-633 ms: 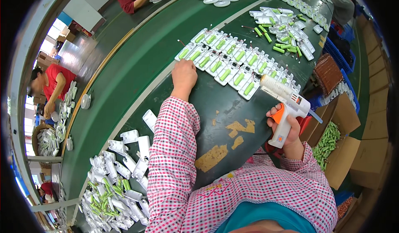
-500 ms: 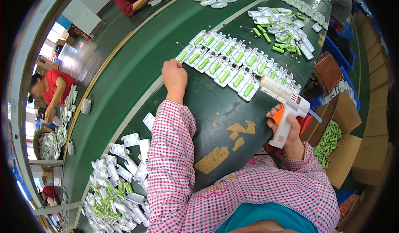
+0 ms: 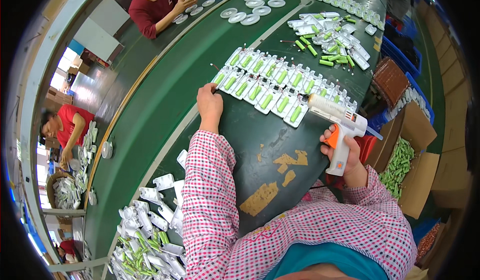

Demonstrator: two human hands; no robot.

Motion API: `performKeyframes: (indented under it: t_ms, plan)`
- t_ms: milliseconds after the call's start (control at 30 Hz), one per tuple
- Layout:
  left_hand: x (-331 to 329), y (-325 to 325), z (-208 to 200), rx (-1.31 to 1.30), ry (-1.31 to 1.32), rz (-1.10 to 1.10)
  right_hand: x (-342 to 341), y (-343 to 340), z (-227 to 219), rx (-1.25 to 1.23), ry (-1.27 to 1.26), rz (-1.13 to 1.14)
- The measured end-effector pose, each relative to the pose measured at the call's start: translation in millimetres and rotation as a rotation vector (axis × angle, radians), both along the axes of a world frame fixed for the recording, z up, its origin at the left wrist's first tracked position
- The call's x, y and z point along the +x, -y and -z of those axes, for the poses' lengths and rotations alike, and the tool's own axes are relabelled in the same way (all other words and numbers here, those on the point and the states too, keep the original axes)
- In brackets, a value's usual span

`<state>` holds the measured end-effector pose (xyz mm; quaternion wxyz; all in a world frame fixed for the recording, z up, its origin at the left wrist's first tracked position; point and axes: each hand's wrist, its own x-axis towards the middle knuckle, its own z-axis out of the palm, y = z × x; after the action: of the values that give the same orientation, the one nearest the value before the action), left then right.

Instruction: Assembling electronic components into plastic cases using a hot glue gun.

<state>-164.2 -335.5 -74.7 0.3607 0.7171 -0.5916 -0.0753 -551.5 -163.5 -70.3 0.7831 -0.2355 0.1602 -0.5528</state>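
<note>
Right hand holds glue gun; casings lie just beyond left hand.

1. The person wears a checked garment, white with rows of small pink and black squares.
2. The left sleeve is long and loose, its cloth creased along the forearm and gathered at the wrist; the left hand is bare.
3. The right sleeve has the same check and bunches in folds; the right hand is bare too.
4. On the left of the chest sits a stitched-looking motif, with red zigzag lines and yellow marks, its detail too small to tell.
5. Nearest, a plain teal collar curves around the neck.
</note>
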Motion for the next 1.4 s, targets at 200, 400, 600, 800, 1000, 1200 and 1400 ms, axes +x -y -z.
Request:
performKeyframes:
  t_ms: [200, 400, 600, 800, 1000, 1200, 1400]
  plan:
    - [20, -28, -26, 0.076, 0.059, 0.108, 1, 1, 1, -0.006, 0.093, -0.02]
    - [47, -149, -96, 0.143, 0.194, 0.385, -2, 8, 16, -0.039, 0.167, -0.032]
    - [55, -258, -57, 0.22, 0.368, 0.161, -11, 3, 18, -0.088, 0.15, -0.048]
    - [21, -265, -23, 0.168, 0.419, -0.011, 20, -10, 4, -0.007, 0.09, -0.13]
    - [-8, -290, -48, 0.216, 0.145, 0.154, 42, -22, 2, -0.039, 0.121, -0.301]
    - [11, -275, -57, -0.036, 0.348, 0.349, 48, -23, 5, -0.011, 0.106, -0.342]
    - [0, -244, -43, 0.018, 0.584, 0.507, 44, -23, 11, -0.007, 0.114, -0.29]
